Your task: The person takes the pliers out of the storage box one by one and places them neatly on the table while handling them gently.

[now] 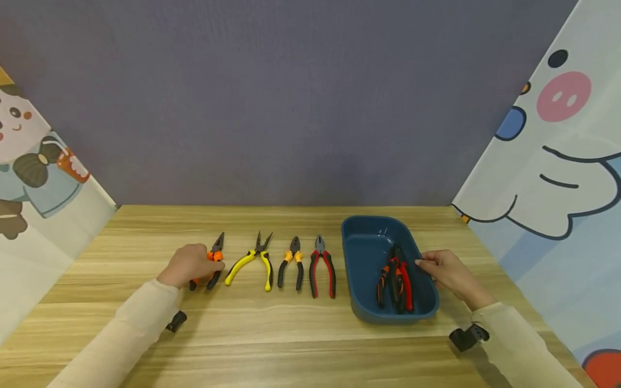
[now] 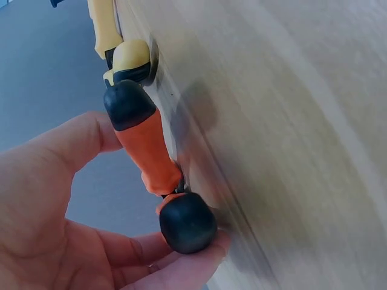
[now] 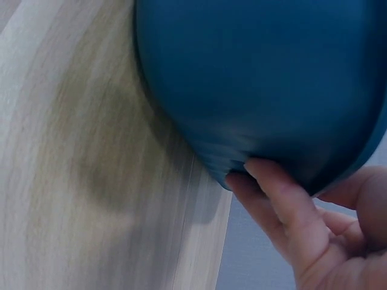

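Observation:
My left hand (image 1: 191, 263) grips orange-and-black long-nose pliers (image 1: 217, 257) at the left of the row. In the left wrist view, its thumb and fingers lie on either side of the two handles (image 2: 148, 148), near the wooden surface. With thumb and fingers, my right hand (image 1: 450, 273) pinches the right rim of a blue plastic bin (image 1: 356, 269). The right wrist view has the fingers against the outer wall of the bin (image 3: 254, 78), the thumb partly hidden by the rim. Several pliers (image 1: 397, 280) with red, orange and black handles lie inside the bin.
Between the hands lie yellow long-nose pliers (image 1: 262, 257) with spread handles, yellow-and-black pliers (image 1: 292, 263) and red-and-black pliers (image 1: 322, 265). They rest on a wooden table (image 1: 271, 339). A grey wall panel (image 1: 291, 108) stands behind it, with cartoon-printed sheets (image 1: 558, 161) at the sides.

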A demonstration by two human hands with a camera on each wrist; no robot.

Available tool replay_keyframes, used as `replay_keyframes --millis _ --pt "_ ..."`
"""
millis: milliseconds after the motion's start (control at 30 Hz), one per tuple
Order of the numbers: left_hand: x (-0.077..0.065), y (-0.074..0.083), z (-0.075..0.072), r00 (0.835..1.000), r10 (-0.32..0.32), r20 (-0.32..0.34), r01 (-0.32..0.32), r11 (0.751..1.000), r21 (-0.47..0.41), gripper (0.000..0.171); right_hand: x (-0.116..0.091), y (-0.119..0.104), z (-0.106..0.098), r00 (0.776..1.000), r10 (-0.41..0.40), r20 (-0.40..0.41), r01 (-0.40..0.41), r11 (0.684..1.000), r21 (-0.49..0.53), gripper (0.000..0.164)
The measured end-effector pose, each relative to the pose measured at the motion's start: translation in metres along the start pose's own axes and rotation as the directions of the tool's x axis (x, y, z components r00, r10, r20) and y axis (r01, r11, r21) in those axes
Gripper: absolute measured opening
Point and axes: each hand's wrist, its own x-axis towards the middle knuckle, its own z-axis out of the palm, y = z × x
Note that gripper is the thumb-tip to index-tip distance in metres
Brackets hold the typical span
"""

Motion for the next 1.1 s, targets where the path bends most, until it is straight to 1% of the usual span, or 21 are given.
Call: replay_keyframes --millis 200,300,500,767,967,1100 --pt "-0.0004 0.0025 -0.0003 1.000 -0.002 0.007 0.003 1.000 -0.009 0.037 0.0009 0.0005 0.0009 1.000 0.000 0.005 0.000 1.000 -0.002 0.040" --pt "-0.0014 0.0041 -0.0008 1.000 -0.004 0.010 0.004 1.000 -0.016 0.037 0.0010 0.0005 0.0015 1.000 0.014 0.001 -0.014 1.000 -0.001 0.040" --pt "-0.0028 0.0063 0.0001 1.000 -0.007 0.015 0.007 1.000 0.008 0.039 0.0022 0.0017 0.0011 1.000 0.017 -0.003 -0.017 1.000 -0.011 0.040" --pt "-0.0032 0.0042 0.0031 0.999 0.005 0.036 -0.006 1.000 0.026 0.041 0.0009 0.0001 0.0021 1.000 0.022 -0.016 -0.022 0.999 -0.039 0.040" --pt "-0.0041 0.0029 0.0052 0.999 0.006 0.047 -0.007 1.000 0.015 0.042 0.0000 -0.0012 0.0031 0.999 0.033 -0.027 -0.035 0.998 -0.053 0.040" --pt "-0.0046 0.0025 0.0050 0.999 0.012 0.043 -0.013 1.000 0.010 0.042 -0.0002 -0.0015 0.0028 0.999 0.029 -0.029 -0.030 0.998 -0.054 0.039"
